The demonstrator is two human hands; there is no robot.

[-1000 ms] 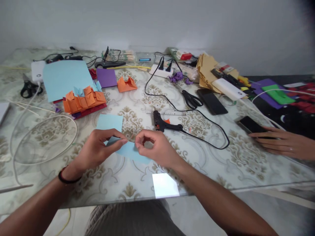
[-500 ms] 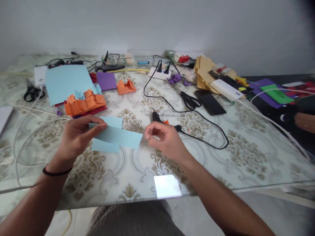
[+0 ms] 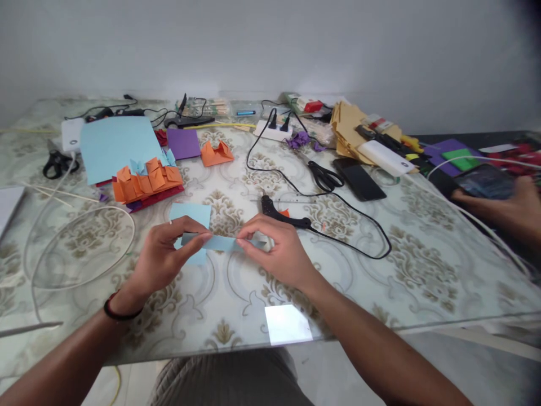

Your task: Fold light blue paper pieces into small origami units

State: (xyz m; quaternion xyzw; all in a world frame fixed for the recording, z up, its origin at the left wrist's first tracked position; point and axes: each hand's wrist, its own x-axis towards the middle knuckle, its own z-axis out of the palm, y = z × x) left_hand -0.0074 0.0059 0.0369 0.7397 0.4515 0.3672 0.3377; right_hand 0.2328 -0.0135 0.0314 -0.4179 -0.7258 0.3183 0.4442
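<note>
Between my two hands is a light blue strip of paper (image 3: 222, 243), held just above the table. My left hand (image 3: 169, 251) pinches it between thumb and fingertips near its left part. The fingers of my right hand (image 3: 279, 248) are closed on it farther right, and its right end shows behind them. Under and behind the strip, light blue paper (image 3: 195, 213) lies on the table, partly hidden by my left hand. A black glue gun (image 3: 283, 215) rests just beyond my right hand.
Folded orange paper pieces (image 3: 147, 181) stand back left, before a large blue sheet (image 3: 118, 141). Black scissors (image 3: 324, 176) and a phone (image 3: 359, 179) lie right of the glue gun's looping cable. Far right, another person's hand (image 3: 507, 211) holds a dark phone-like object.
My right hand has taken hold of the blue strip, and my left hand has moved right along with it. The other person's hand has come further in, with the dark object.
</note>
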